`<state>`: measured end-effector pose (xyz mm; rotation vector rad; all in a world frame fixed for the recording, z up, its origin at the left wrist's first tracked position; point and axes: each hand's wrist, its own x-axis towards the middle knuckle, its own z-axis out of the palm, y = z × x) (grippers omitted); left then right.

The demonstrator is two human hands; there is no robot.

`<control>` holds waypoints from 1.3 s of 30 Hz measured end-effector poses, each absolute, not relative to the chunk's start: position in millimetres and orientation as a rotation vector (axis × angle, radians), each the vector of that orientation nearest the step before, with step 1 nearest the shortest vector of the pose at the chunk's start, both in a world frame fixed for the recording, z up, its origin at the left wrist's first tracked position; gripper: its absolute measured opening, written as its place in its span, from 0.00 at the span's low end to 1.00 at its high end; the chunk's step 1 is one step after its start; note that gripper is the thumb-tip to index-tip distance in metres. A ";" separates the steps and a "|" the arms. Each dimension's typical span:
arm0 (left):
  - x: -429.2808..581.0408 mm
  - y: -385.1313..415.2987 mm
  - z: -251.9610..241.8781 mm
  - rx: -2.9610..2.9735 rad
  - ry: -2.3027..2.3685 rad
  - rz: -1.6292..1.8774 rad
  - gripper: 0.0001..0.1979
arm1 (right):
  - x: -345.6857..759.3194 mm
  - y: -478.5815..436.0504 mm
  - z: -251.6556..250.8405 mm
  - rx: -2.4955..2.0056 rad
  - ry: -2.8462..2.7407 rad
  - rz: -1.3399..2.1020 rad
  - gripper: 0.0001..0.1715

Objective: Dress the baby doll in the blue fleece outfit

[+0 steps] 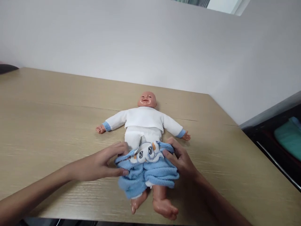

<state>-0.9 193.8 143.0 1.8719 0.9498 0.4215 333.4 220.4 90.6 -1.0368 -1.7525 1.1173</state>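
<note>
On its back on the table lies a baby doll (pixel 147 99), head away from me and arms spread wide. It wears a white top (pixel 144 118) with blue cuffs. Blue fleece pants (pixel 155 172) with a cartoon face on the front are bunched around its legs, below the white hips; both feet stick out. My left hand (pixel 110 161) pinches the waistband at the left side, thumb in front. At the right side, my right hand (pixel 180 157) grips the waistband, fingers curled behind it and partly hidden.
The wooden table (pixel 58 125) has a thin seam across it and meets a white wall (pixel 117 40). Beyond its right edge is a dark chair (pixel 261 141) with green cloth (pixel 288 138) on it. A window opening (pixel 223 4) shows at the top.
</note>
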 end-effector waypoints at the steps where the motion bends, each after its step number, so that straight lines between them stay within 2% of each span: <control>1: -0.6 195.1 139.7 1.808 0.919 0.462 0.16 | 333.8 219.4 92.1 -0.990 -1.762 1.117 0.16; 5: 6.9 207.6 129.0 1.532 0.837 0.611 0.11 | 328.6 219.4 94.7 -1.062 -1.565 1.201 0.15; 9: 15.5 222.3 121.6 1.497 0.898 0.727 0.14 | 318.0 234.5 98.0 -1.157 -1.454 1.179 0.20; 14: 9.8 232.0 110.8 1.759 1.148 0.915 0.16 | 315.1 257.6 104.2 -1.182 -1.720 1.174 0.21; 18: 6.5 244.3 106.8 1.852 1.187 0.971 0.16 | 309.7 269.6 103.7 -1.120 -1.857 0.970 0.19; 25: 34.3 297.8 109.5 1.717 1.224 1.060 0.18 | 285.2 313.6 90.7 -1.142 -1.449 1.003 0.24; 29: 26.0 308.9 105.5 1.677 1.085 0.985 0.20 | 293.2 319.7 86.2 -1.159 -1.482 0.985 0.24; 33: -11.3 302.6 91.9 1.761 0.923 0.814 0.17 | 326.3 303.6 79.6 -1.149 -1.621 1.072 0.15; 35: -26.8 297.9 85.0 1.859 0.839 0.743 0.19 | 345.1 292.4 77.0 -1.157 -1.776 1.067 0.12; 39: -32.5 290.4 79.4 1.909 0.751 0.694 0.30 | 364.5 272.1 75.4 -1.075 -2.079 1.028 0.26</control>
